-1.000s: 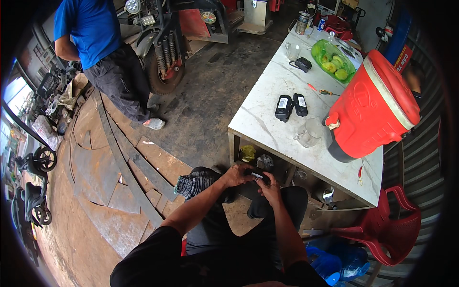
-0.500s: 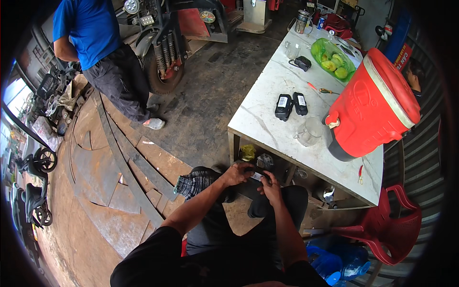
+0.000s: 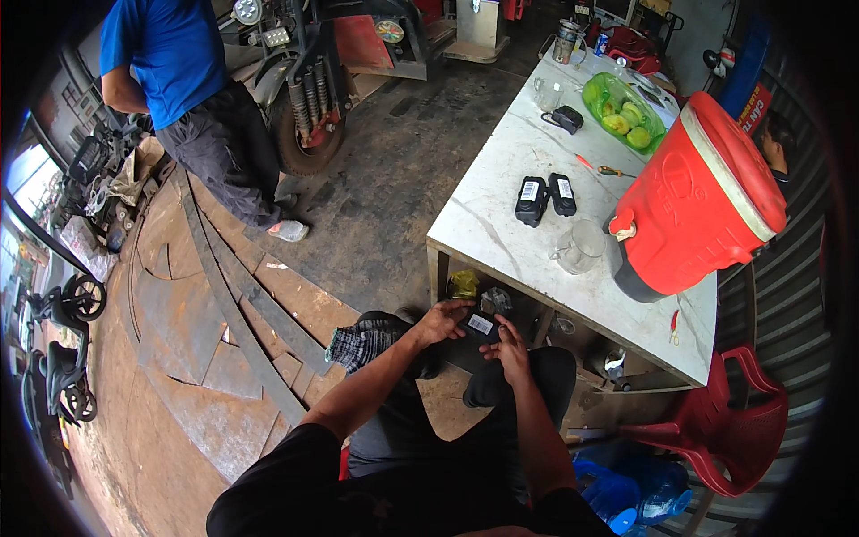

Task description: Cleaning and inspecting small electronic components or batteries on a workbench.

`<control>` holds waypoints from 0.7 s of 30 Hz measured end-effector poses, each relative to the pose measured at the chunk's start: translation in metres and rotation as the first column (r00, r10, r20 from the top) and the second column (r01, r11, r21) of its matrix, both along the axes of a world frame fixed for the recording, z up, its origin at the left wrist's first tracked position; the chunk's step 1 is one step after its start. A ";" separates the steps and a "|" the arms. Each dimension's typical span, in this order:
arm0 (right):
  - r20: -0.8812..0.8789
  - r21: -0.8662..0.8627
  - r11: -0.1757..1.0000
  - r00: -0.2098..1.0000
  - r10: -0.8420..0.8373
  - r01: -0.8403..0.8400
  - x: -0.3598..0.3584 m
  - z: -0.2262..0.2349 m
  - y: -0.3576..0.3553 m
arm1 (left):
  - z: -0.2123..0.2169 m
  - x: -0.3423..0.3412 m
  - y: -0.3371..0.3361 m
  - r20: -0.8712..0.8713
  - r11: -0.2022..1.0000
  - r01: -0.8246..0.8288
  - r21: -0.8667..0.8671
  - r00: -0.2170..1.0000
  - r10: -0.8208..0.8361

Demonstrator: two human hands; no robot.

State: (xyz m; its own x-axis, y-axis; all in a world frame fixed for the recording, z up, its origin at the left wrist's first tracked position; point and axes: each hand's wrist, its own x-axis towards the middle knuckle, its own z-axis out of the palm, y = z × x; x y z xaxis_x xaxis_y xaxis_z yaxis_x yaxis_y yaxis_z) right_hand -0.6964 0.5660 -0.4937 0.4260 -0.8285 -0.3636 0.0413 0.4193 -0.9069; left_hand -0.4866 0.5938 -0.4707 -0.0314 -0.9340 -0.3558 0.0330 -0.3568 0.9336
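Note:
Between my hands, just below the table's near edge, is a small black box with a white label (image 3: 480, 324). The label now faces up. My left hand (image 3: 444, 322) grips the box's left side with bent fingers. At its right side my right hand (image 3: 510, 352) holds it between thumb and fingers. A speckled grey knitted piece, like a glove (image 3: 360, 345), lies by my left knee. On the table rest two similar black cases (image 3: 531, 200) with white labels, side by side.
The white table (image 3: 483, 210) carries a red drink cooler (image 3: 693, 197), a glass mug (image 3: 580, 247), a green bag of fruit (image 3: 624, 112) and a screwdriver (image 3: 616, 171). A red plastic chair (image 3: 725, 421) stands at right. A person in blue (image 3: 170, 63) stands at far left near metal strips (image 3: 237, 304).
The black box has tilted in my hands, so its white label shows more fully. My fingers have spread slightly away from its top face. The other person is nearly still.

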 end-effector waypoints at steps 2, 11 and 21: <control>-0.048 0.012 1.000 0.999 -0.011 0.012 0.002 0.008 0.000 | 0.002 0.000 0.000 -0.030 1.000 -0.025 0.002 0.999 0.025; -0.339 -0.127 0.992 0.940 -0.028 -0.016 0.008 0.005 0.004 | 0.011 -0.007 0.005 0.163 0.998 0.063 0.004 0.985 -0.063; -0.428 -0.161 0.985 0.904 -0.017 -0.057 0.007 0.010 0.005 | 0.000 -0.007 0.005 0.184 0.997 0.077 -0.029 0.980 -0.070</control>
